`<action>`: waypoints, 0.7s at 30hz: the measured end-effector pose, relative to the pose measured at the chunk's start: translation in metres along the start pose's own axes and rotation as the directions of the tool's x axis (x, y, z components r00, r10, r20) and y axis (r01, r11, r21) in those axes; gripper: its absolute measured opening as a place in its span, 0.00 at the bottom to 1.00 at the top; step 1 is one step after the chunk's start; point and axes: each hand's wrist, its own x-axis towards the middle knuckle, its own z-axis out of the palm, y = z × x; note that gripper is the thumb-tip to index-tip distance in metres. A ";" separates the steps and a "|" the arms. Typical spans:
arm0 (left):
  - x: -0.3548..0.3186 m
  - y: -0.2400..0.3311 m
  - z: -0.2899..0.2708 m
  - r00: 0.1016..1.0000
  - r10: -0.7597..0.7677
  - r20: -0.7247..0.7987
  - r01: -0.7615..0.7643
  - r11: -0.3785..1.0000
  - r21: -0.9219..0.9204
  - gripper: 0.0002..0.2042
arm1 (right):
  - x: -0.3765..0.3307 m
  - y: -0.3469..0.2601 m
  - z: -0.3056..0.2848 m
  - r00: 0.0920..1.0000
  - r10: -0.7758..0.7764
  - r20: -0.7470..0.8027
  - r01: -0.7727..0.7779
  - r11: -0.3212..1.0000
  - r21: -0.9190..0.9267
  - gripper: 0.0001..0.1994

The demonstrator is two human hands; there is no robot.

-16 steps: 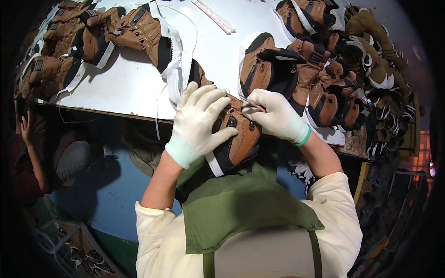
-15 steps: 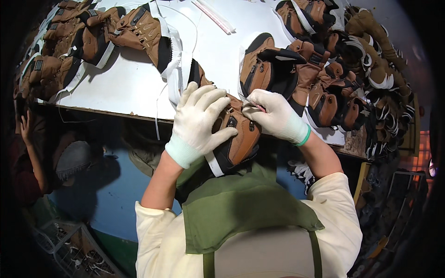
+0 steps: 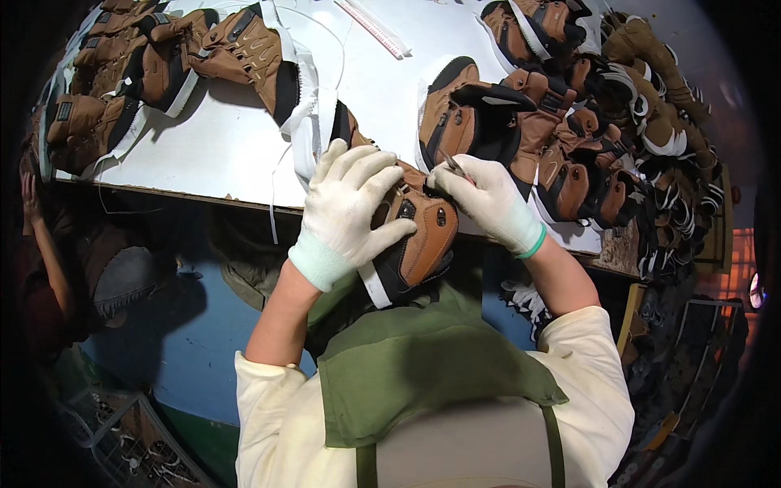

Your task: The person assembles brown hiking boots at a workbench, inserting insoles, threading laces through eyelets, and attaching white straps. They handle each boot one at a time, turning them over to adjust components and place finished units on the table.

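Note:
A brown and black shoe upper [image 3: 431, 241] lies across the near table edge, its lower part toward my lap. My left hand [image 3: 346, 199], in a white knitted glove, lies over its left side, fingers stretched out on top and thumb across the brown panel, holding it. My right hand [image 3: 486, 195], gloved too, is closed at the far right side of the upper. From its fingers sticks a small thin metal tool [image 3: 457, 169] with a reddish part; its exact kind cannot be made out. Another brown shoe upper [image 3: 450, 122] lies just beyond this hand.
More brown shoe uppers [image 3: 167, 81] fill the white table's [image 3: 215, 150] left end, linked by white strips [image 3: 304, 102]. Piles of uppers [image 3: 569, 154] crowd the right. A white, red-marked strip [image 3: 373, 28] lies far back. Another person's hand [image 3: 31, 199] shows at the left edge.
My right hand has turned slightly, and the tool's tip now points up, lifted off the shoe upper. My left hand stays nearly still. The other person's hand has shifted leftward.

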 end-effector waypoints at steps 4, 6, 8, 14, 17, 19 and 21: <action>0.001 0.000 -0.001 0.999 0.027 -0.036 -0.027 1.000 0.008 0.31 | 0.004 -0.011 0.001 0.995 0.070 0.077 -0.072 0.997 0.017 0.17; 0.000 -0.001 -0.001 0.998 0.037 -0.052 -0.037 0.999 -0.008 0.31 | 0.007 -0.014 0.000 0.989 0.101 0.111 -0.096 0.994 -0.048 0.18; -0.001 -0.002 -0.001 0.998 0.040 -0.049 -0.042 0.999 -0.032 0.31 | 0.010 -0.014 0.001 0.972 0.180 0.150 -0.174 0.983 -0.055 0.18; -0.003 -0.008 0.003 0.997 0.056 -0.052 -0.061 0.993 -0.097 0.30 | 0.016 -0.001 0.014 0.893 0.372 0.254 -0.442 0.833 0.332 0.16; -0.006 -0.010 0.005 0.996 0.064 -0.068 -0.071 0.992 -0.104 0.30 | 0.014 0.003 0.018 0.861 0.427 0.275 -0.507 0.760 0.407 0.14; -0.009 -0.009 0.007 0.994 0.071 -0.082 -0.080 0.991 -0.109 0.30 | 0.012 0.009 0.019 0.856 0.426 0.293 -0.516 0.743 0.426 0.14; -0.012 -0.012 0.010 0.991 0.081 -0.102 -0.092 0.990 -0.110 0.31 | 0.012 0.006 0.019 0.848 0.425 0.316 -0.527 0.733 0.430 0.14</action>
